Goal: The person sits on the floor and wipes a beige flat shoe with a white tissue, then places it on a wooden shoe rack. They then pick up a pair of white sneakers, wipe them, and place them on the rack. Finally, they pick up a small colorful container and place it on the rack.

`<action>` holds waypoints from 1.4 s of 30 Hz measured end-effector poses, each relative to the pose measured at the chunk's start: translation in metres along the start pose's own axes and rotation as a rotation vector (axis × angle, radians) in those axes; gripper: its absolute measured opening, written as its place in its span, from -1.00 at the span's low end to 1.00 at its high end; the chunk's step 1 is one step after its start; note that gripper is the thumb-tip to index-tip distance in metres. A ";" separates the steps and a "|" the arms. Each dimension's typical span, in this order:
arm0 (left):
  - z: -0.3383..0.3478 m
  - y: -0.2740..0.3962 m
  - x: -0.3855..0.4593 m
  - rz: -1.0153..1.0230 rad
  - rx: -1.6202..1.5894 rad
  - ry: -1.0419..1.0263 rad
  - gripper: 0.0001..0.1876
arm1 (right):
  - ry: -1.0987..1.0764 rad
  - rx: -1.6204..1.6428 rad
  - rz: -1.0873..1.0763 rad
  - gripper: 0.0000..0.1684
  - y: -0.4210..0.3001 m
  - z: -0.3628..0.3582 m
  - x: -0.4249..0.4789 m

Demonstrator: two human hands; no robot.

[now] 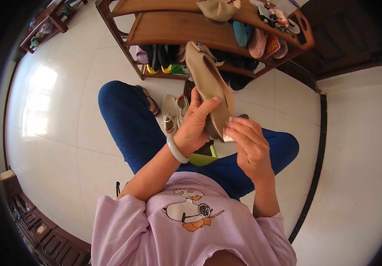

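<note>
A tan flat shoe [201,74] with a buckle ornament near its toe is held up over my lap, toe pointing away from me. My left hand [196,121] grips it around the sole and side, thumb lying on the upper. At the heel end, my right hand [249,139] pinches a small white cloth or tissue [228,135], which touches the shoe's side. Another tan shoe [218,10] rests on the top of the wooden shoe rack [174,28]. On the tiled floor beneath stands a pair of white lace-up sneakers [170,111].
Slippers and other shoes fill the lower rack shelves, including a blue slipper [242,33] and a pink one [258,43]. Small items [277,16] clutter the rack's right end. A light green object [202,159] shows between my legs. A white wall [363,149] rises at right.
</note>
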State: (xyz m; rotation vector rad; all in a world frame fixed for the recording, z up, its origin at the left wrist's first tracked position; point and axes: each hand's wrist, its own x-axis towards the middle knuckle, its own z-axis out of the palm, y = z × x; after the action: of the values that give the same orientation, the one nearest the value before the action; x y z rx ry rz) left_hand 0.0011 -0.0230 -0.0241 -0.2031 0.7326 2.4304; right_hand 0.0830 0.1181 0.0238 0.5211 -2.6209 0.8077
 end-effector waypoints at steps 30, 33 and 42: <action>-0.024 0.001 0.007 -0.170 -0.152 -0.329 -0.31 | 0.031 0.343 0.348 -0.82 0.002 0.009 -0.013; -0.032 0.001 0.010 -0.153 -0.082 -0.375 -0.29 | 0.008 0.357 0.324 -0.82 0.008 0.015 -0.018; -0.045 0.014 0.021 -0.133 -0.024 -0.201 -0.45 | 0.133 0.446 0.509 -0.81 0.023 0.024 -0.017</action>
State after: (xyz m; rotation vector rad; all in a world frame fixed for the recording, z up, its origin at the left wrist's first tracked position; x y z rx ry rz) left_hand -0.0255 -0.0469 -0.0617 -0.0150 0.5819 2.2934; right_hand 0.0827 0.1253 -0.0130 -0.1123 -2.4710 1.5423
